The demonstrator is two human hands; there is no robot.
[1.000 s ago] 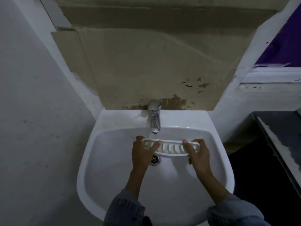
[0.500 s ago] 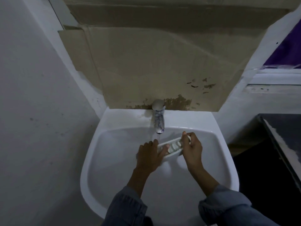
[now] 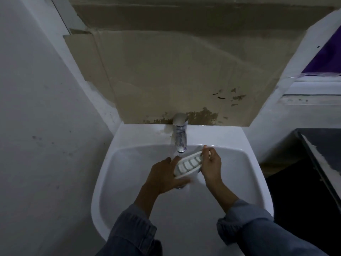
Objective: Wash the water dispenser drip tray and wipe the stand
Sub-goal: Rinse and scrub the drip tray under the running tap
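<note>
Drip tray [image 3: 188, 166]: a white, elongated moulded-plastic part with rounded ends and a row of slots along its face. It is held tilted between both hands, over the sink [image 3: 129, 191] and just below the spout of the chrome tap [image 3: 180, 139]. The right hand [image 3: 211, 163] has its fingers curled round the raised far end. The left hand [image 3: 162, 175] clasps the lower end, thumb above and fingers beneath, though the fingers are blurred. Judged by its thin section, the tray is light and fairly stiff, with some flex along its length. Wet glossy plastic is likely slippery, so take hold at the two rounded ends or the raised rim, not the slotted face. The sink is smooth glazed white ceramic.
</note>
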